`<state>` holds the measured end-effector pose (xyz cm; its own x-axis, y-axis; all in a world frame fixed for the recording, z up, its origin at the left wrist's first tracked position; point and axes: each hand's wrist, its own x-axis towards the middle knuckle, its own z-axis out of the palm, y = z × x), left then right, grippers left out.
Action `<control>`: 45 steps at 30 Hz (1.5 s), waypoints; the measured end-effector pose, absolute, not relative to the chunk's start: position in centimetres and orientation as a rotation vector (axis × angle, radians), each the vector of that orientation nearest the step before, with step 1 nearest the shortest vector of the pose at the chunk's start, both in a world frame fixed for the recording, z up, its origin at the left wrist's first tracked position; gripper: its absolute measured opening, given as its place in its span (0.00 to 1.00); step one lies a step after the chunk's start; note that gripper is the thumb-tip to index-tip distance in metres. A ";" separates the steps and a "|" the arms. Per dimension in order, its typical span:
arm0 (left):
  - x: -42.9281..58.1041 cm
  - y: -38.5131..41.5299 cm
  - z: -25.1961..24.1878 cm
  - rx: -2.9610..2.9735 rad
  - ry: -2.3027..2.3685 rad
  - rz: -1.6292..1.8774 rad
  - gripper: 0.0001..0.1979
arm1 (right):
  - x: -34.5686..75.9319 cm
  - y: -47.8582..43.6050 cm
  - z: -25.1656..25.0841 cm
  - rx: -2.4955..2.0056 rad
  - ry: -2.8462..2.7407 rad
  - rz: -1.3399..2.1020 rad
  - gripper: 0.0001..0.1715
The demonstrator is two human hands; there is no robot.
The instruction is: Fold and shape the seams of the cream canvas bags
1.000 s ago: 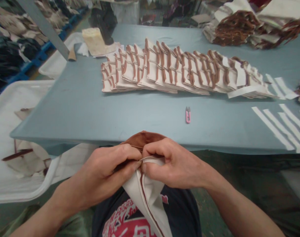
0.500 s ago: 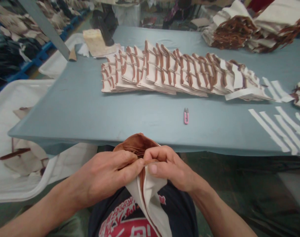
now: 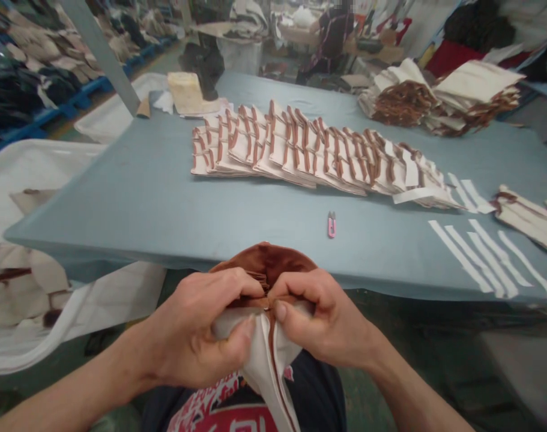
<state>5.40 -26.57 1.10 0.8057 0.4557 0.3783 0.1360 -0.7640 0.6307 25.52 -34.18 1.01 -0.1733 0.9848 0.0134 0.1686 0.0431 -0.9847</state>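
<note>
Blue-grey bench lies just past the grip, and a long row of folded cream bags sits far beyond it. A cream bag with brown trim is bunched up between both hands. The left hand and the right hand each pinch it tight, thumbs nearly touching. Small pink snips lie on the bench, beyond the grip and a bit right.

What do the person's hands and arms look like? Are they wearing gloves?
No gloves. The left hand and right hand are bare, with no rings or watch showing. The forearms are bare too, no sleeves in view. The T-shirt is dark blue with a red and white print.
</note>
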 end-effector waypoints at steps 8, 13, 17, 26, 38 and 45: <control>4.3 -25.0 0.0 2.290 0.374 0.483 0.11 | 24.7 -33.8 0.3 -1.219 -1.566 1.150 0.07; 4.6 -25.4 -2.1 2.169 0.348 0.776 0.16 | 23.2 -33.7 -0.7 -1.062 -1.337 1.259 0.08; 6.6 -26.9 -4.7 1.839 0.398 0.978 0.28 | 21.7 -33.8 -2.0 -0.922 -1.093 1.323 0.17; 6.4 -26.5 -5.1 1.798 0.368 0.832 0.33 | 24.6 -33.9 0.1 -1.075 -1.543 1.143 0.11; 5.6 -25.0 2.1 2.244 0.312 0.398 0.21 | 25.8 -33.4 1.4 -1.104 -1.846 0.876 0.14; 6.3 -25.9 0.2 2.154 0.349 0.503 0.13 | 26.5 -33.7 0.8 -1.129 -1.804 0.888 0.13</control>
<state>6.30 -25.86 0.23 0.8790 0.4190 0.2275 0.0664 -0.5801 0.8118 26.49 -33.66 0.80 -0.2705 0.9256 0.2649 0.3543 0.3515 -0.8665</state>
